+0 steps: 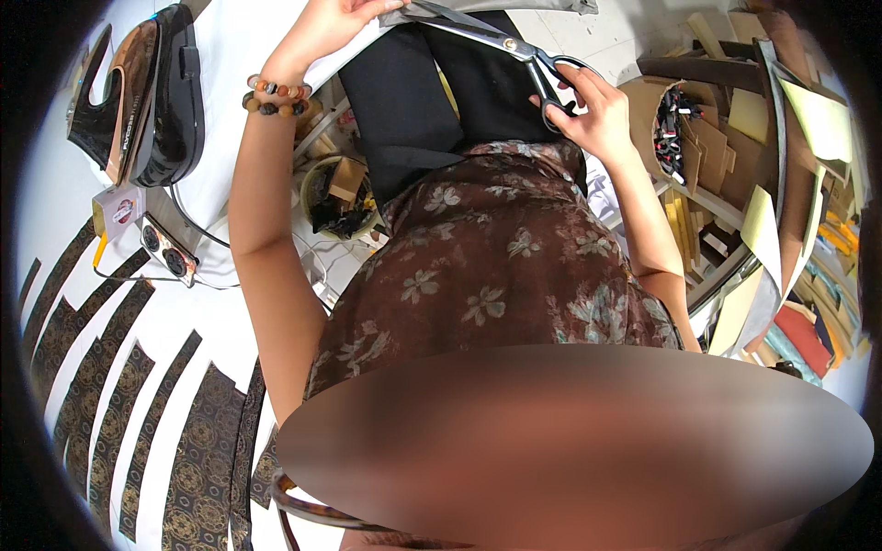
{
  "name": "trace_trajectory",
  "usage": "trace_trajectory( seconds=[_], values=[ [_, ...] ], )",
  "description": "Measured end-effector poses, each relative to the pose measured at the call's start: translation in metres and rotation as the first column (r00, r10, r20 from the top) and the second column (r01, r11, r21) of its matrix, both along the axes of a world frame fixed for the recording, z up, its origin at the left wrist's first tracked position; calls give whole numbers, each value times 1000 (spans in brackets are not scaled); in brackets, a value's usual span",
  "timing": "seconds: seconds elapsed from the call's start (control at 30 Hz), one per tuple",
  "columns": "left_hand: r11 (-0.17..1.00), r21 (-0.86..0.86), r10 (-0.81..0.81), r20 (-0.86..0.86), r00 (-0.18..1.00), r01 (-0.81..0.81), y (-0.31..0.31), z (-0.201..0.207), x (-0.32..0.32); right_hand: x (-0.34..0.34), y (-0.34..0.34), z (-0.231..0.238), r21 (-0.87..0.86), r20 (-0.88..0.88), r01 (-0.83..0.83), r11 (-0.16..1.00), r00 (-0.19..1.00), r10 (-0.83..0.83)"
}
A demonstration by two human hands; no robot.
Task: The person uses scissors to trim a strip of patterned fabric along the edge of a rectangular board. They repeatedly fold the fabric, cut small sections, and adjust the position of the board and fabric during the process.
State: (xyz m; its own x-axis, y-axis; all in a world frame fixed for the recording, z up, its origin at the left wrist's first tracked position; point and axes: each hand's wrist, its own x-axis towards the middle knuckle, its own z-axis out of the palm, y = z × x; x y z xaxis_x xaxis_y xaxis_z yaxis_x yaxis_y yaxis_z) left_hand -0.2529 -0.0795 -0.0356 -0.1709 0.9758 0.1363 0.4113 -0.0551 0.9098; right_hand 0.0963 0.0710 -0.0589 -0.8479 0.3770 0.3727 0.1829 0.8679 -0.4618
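Observation:
My right hand [597, 115] is closed around the black handles of a pair of large scissors [482, 35]. Their metal blades, slightly parted, point left toward my other hand. With beaded bracelets at its wrist, my left hand [335, 32] is at the top edge, partly cut off by the frame. Its fingers pinch the edge of a grey fabric [397, 16] right by the blade tips. More grey cloth runs along the top of the view, behind the scissors.
On the white table [234, 55] at left stands a black iron [165, 101], with a power strip [168, 250] and cord nearby. Dark gold-patterned fabric pieces [197, 459] lie lower left. A bin [317, 197] sits under the table. Shelves [726, 174] with cardboard and cloth stand at right.

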Motion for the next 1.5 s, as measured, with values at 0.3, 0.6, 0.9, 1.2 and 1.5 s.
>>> trace_trajectory(
  seconds=[0.3,0.6,0.9,1.2,1.5],
  values=[
    [991,-68,115,-58,992,-119,-17,0,5,-5,0,0,71,108,-38,997,994,30],
    [997,-55,-62,-47,997,59,5,11,-5,-15,2,3,128,55,-101,987,994,94],
    [995,-3,-98,-116,988,98,10,18,-6,-1,4,10,140,54,-76,987,996,69],
    [988,-156,-6,-181,983,-23,2,13,-1,13,-4,8,116,55,-26,993,998,20],
    [979,-204,-62,-185,981,23,4,12,-4,10,-16,3,22,118,31,999,992,-33]
  ],
)
